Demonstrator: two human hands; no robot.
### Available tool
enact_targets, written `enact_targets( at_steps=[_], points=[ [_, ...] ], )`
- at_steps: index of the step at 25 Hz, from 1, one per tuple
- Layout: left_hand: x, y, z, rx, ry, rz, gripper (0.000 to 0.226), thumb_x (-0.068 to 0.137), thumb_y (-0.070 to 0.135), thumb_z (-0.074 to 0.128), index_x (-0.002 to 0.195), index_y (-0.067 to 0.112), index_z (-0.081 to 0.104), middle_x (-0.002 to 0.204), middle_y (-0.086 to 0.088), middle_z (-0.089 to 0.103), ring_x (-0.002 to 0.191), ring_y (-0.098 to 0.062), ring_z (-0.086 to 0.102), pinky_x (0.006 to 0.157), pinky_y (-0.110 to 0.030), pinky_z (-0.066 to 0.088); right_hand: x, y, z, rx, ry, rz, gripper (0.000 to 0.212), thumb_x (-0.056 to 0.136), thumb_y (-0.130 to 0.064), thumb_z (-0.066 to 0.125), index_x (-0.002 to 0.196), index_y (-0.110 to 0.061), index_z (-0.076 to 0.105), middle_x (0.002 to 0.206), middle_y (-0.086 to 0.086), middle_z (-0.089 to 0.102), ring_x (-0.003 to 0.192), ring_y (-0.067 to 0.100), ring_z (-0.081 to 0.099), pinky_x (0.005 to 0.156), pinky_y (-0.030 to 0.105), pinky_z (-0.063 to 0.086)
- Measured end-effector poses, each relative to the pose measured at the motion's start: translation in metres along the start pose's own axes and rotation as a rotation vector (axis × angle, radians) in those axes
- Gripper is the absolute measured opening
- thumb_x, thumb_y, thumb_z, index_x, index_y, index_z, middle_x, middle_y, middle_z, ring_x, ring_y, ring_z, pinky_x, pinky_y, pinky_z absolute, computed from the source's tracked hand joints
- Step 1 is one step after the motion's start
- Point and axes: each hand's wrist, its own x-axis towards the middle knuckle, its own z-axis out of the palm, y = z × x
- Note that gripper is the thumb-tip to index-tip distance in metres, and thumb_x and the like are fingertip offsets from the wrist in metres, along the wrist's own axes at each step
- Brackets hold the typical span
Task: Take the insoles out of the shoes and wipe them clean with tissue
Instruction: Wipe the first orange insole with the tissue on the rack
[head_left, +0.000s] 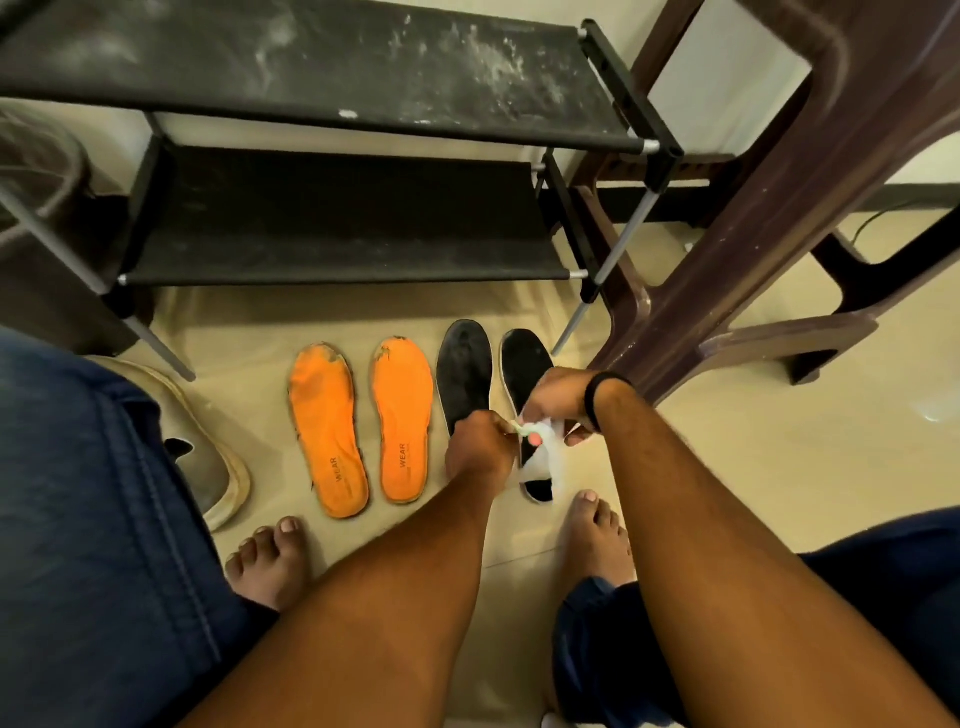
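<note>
Four insoles lie in a row on the floor (727, 415), in front of a black shoe rack (337, 218). Two orange insoles (327, 431) sit on the left side, and two black insoles (464, 374) sit on the right side. One tan shoe (218, 457) rests on the floor, near the orange pair.

A person sits above them with bare feet on the floor. Both hands meet over the black insole farthest to the right. The left hand (480, 447) has its fingers curled and pinches one edge of a small white tissue pack (540, 441). The right hand (558, 400) has its fingers bent round the other side of the pack. It looks like they are pulling a tissue out, so I think the wiping has not begun.

The insoles look thin, light and bendy, so they should be easy to lift. I would hold one by the heel end or along its edge, so the flat top stays free to wipe. The orange ones look worn at the toe, so rub softly there. Tissue is soft and tears fast.
</note>
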Motion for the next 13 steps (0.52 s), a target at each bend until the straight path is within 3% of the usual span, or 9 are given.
enact_targets(
  at_steps=[1,4,5,9,13],
  points=[
    [0.0,0.0,-0.006,0.016,0.028,0.002,0.02,0.089,0.033,0.07,0.103,0.019,0.075,0.103,-0.004,0.074,0.097,-0.027,0.069,0.082,-0.032,0.054,0.007,-0.002,0.012,0.054,0.016,-0.032,0.021,0.087,-0.016,0.063,0.104,-0.004,0.066,0.095,0.015,0.066,0.084,0.027,0.064,0.077,0.037,0.058],
    [0.0,-0.012,-0.031,0.022,0.074,-0.035,0.018,0.091,0.019,0.067,0.105,0.013,0.076,0.104,-0.009,0.073,0.1,-0.029,0.068,0.088,-0.033,0.053,0.026,-0.017,0.055,0.106,0.124,-0.106,0.013,0.09,-0.013,0.059,0.093,-0.004,0.067,0.085,0.014,0.066,0.083,0.031,0.067,0.057,0.029,0.052],
    [0.0,-0.021,-0.041,0.013,0.107,-0.073,0.018,0.089,0.016,0.067,0.106,0.013,0.075,0.104,-0.009,0.072,0.1,-0.03,0.068,0.086,-0.033,0.053,0.032,-0.024,0.07,0.151,0.151,-0.127,0.012,0.091,-0.013,0.058,0.092,-0.005,0.067,0.084,0.013,0.065,0.082,0.03,0.066,0.057,0.029,0.051],
    [-0.004,-0.063,-0.072,0.095,0.241,-0.203,0.032,0.089,0.015,0.06,0.121,0.011,0.063,0.124,-0.014,0.062,0.115,-0.035,0.059,0.093,-0.041,0.05,0.052,-0.036,0.128,0.234,0.206,-0.123,0.017,0.092,-0.012,0.057,0.101,-0.005,0.069,0.099,0.013,0.068,0.096,0.032,0.064,0.086,0.036,0.054],
    [-0.001,-0.08,-0.076,0.229,0.223,-0.292,0.04,0.085,0.018,0.069,0.12,0.009,0.053,0.123,-0.015,0.051,0.114,-0.038,0.055,0.089,-0.044,0.05,0.077,-0.046,0.158,0.189,0.168,-0.065,0.023,0.088,-0.018,0.062,0.109,-0.01,0.066,0.113,0.012,0.068,0.101,0.033,0.065,0.088,0.043,0.057]
  ],
)
